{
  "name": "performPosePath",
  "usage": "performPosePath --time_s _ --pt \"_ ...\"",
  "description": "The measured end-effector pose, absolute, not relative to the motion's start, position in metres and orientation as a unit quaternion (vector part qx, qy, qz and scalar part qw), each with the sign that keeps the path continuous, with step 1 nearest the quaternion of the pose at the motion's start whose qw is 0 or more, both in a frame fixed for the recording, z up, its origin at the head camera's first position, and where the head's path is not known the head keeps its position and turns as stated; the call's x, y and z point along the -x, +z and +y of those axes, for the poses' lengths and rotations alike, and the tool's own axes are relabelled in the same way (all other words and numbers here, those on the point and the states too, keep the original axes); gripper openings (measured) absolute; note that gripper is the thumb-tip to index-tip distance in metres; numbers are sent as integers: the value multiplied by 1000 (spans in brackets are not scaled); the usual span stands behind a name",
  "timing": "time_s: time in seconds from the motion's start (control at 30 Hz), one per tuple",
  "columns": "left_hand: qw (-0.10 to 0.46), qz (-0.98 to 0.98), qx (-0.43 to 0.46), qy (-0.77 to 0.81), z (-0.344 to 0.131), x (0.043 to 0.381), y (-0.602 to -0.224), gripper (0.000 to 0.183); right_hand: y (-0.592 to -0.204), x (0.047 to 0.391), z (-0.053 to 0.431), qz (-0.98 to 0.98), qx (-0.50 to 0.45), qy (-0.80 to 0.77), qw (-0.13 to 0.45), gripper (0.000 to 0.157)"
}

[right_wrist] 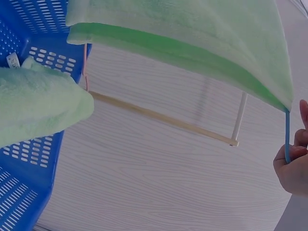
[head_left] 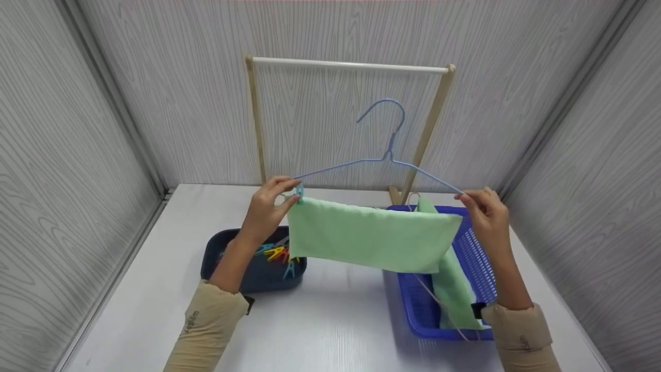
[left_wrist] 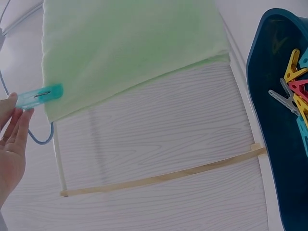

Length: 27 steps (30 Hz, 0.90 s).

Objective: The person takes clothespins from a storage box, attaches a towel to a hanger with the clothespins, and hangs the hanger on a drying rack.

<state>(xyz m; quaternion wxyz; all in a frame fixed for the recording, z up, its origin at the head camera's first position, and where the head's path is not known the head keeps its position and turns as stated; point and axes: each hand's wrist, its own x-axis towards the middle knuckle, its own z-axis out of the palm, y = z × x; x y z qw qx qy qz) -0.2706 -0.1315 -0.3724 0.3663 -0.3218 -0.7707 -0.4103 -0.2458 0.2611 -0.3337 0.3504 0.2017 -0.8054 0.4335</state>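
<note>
A light green towel (head_left: 369, 235) hangs folded over the lower bar of a blue wire hanger (head_left: 390, 155), held up above the table. My left hand (head_left: 268, 206) pinches the outer end of a translucent teal clothespin (left_wrist: 41, 95), whose other end sits over the towel's top left corner. At the opposite side, my right hand (head_left: 485, 209) pinches the hanger's right end between thumb and fingers, just beyond the towel's edge. In the right wrist view, the blue wire (right_wrist: 287, 137) runs from the towel's corner into that hand.
Behind stands a rack with wooden legs (head_left: 431, 124) and a white rail (head_left: 351, 65). A dark blue bin (head_left: 253, 281) at left contains several colored clothespins (head_left: 277, 253). The blue-purple basket (head_left: 413, 305) at right holds another green cloth (head_left: 454, 289) and a pinkish hanger (head_left: 439, 299).
</note>
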Motion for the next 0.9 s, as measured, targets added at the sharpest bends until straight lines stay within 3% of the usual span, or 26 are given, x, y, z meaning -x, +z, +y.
performPosePath --time_s 0.37,0.57,0.9 --pt "355 -769 320 -424 -140 269 -370 22 -341 250 264 -769 -196 481 372 12" --pt "338 -788 273 -437 -151 267 -368 16 -339 250 268 -751 -192 496 393 11" --pt "219 -876 142 -405 -178 275 -396 18 -341 248 270 -733 -192 501 418 9"
